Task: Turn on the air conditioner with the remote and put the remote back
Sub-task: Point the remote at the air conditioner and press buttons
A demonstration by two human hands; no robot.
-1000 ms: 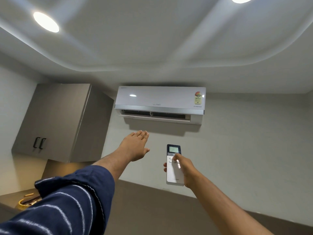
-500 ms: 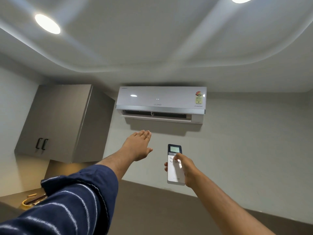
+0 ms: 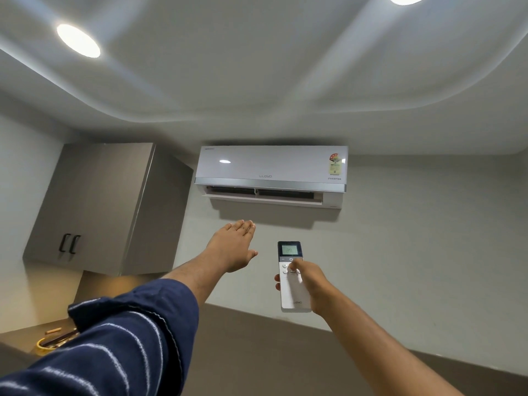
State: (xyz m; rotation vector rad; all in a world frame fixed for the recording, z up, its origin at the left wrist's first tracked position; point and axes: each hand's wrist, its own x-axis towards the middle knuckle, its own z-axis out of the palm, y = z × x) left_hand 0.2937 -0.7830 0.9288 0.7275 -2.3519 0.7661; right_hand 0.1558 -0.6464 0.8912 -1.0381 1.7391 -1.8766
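A white air conditioner (image 3: 271, 167) hangs high on the wall, its bottom flap open. My right hand (image 3: 310, 284) grips a white remote (image 3: 290, 292) held upright and aimed at the unit, with the thumb on the buttons below the lit screen. My left hand (image 3: 233, 247) is stretched up flat beneath the unit's vent, palm down, fingers together, holding nothing.
A grey wall cabinet (image 3: 105, 207) with two black handles hangs to the left of the unit. Below it a counter (image 3: 25, 337) carries a yellow object (image 3: 43, 344). Two round ceiling lights (image 3: 78, 40) shine overhead.
The view has shifted slightly; both arms stay raised in nearly the same pose. The flap of the air conditioner stays open.
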